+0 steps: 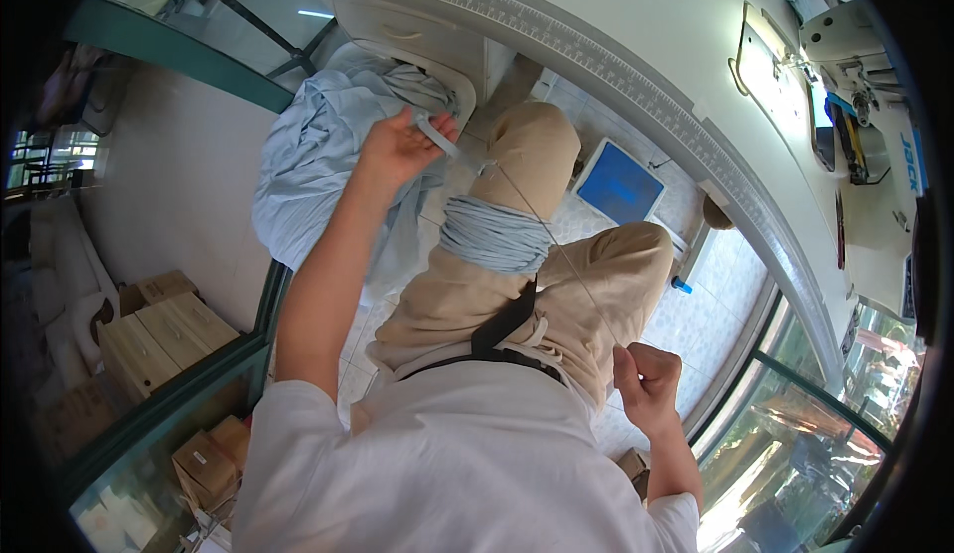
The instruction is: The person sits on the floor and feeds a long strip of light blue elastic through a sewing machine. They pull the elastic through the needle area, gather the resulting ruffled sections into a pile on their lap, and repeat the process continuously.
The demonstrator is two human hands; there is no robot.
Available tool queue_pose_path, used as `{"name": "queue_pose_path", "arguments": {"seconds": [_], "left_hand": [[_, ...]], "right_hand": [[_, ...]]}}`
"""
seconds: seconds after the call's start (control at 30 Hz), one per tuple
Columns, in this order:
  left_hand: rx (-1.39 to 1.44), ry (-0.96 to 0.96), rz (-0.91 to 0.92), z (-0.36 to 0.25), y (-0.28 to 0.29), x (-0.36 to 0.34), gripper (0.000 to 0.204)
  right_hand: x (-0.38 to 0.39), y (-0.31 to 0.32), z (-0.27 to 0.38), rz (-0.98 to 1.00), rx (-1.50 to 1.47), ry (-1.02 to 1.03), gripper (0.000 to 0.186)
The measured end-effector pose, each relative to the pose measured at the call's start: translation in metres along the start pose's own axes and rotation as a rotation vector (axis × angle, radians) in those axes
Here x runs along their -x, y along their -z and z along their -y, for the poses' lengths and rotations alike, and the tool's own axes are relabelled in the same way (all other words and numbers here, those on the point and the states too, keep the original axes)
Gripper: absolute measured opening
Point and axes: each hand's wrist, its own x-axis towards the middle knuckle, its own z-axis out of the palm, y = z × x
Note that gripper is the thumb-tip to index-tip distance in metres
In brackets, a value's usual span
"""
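Note:
My left hand point(409, 148) is raised over my left knee, palm turned up, its fingers curled around a narrow pale fabric strip point(435, 138). A thin thread point(561, 250) stretches from near the strip's lower end down across my lap. Its other end meets my right hand point(651, 382), a closed fist with the thumb pressed on the forefinger, low by my right hip. Around my left thigh lies a bundle of light blue fabric strips point(495, 237). Close beside my left hand is a heap of light blue cloth point(333, 141), partly in a pale bin point(459, 91).
A white work table with a ruler strip point(596, 61) along its edge curves above my knees. On it stands a sewing machine point(870, 76) with a lit plate. A blue-topped pedal point(621, 183) sits on the tiled floor. Cardboard boxes point(209, 464) show at the lower left.

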Motion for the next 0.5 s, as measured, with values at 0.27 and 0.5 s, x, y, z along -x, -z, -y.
{"name": "queue_pose_path", "arguments": {"seconds": [0.27,0.5], "left_hand": [[-1.006,-0.556,-0.489,0.000,0.010,0.012,0.034],[-1.264,-0.435,0.660,0.054,-0.076,0.083,0.023]], "right_hand": [[0.000,0.000,0.007,-0.004,-0.020,0.067,0.041],[-0.002,0.018,0.016,-0.042,-0.051,0.052,0.041]]}}
